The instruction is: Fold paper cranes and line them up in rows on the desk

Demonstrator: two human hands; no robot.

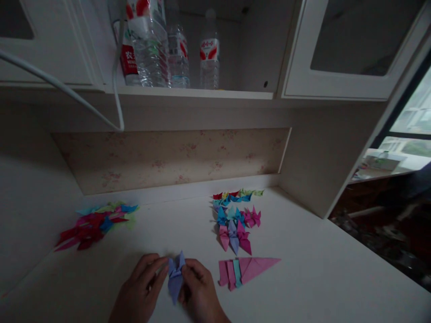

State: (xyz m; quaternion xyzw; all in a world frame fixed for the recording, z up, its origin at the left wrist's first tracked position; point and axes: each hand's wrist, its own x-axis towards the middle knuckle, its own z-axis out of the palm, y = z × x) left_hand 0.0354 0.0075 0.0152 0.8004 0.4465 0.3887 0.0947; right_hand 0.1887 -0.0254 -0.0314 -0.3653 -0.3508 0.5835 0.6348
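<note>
A small lavender folded paper piece (175, 277) lies low in the middle of the white desk (303, 269). My left hand (143, 289) pinches its left side and my right hand (198, 291) pinches its right side, fingers closed on the paper. Just to the right lie folded pink sheets with a teal strip (244, 270). Beyond them is a cluster of finished origami pieces in pink, blue and purple (235, 220).
A second heap of red, blue and green folded papers (96, 223) sits at the left by the wall. Several water bottles (168, 45) stand on the shelf above. A white cable (116, 89) hangs down. The desk's right side ends at a panel (319, 161).
</note>
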